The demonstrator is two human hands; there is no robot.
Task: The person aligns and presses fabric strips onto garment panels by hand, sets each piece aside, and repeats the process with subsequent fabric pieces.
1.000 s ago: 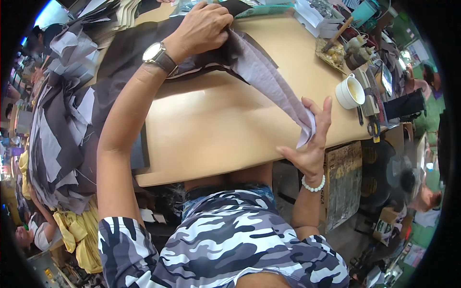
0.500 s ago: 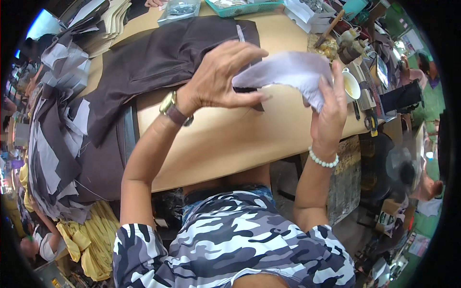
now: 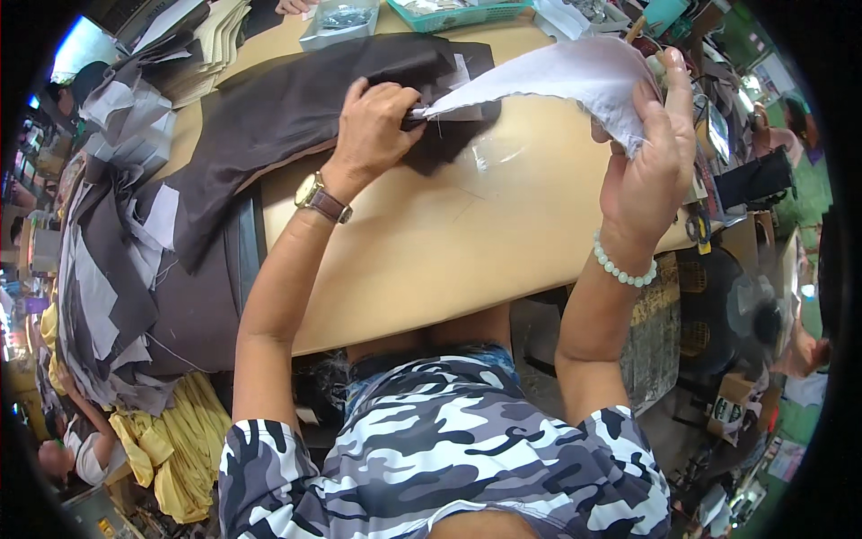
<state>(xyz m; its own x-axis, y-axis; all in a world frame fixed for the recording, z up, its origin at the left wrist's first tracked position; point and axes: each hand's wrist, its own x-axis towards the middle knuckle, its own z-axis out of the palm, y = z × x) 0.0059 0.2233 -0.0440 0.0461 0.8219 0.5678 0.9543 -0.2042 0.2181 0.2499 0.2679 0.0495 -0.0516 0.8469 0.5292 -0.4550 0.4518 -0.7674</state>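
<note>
My left hand pinches the narrow left tip of a pale lilac-white fabric piece with a frayed lower edge, just over the dark brown cloth on the tan tabletop. My right hand, wearing a beaded bracelet, grips the wide right end of the pale piece, holding it up and spread out. Under the left end of the pale piece, part of the dark cloth hangs toward the middle of the table.
Dark and grey scraps heap at the left, beside yellow cloth. A pale box and teal basket sit at the back; tools crowd the right edge. Co-workers are at the far sides.
My right hand has risen up and to the right, stretching the pale piece sideways. My left hand has moved up slightly and closed on its narrow end.
</note>
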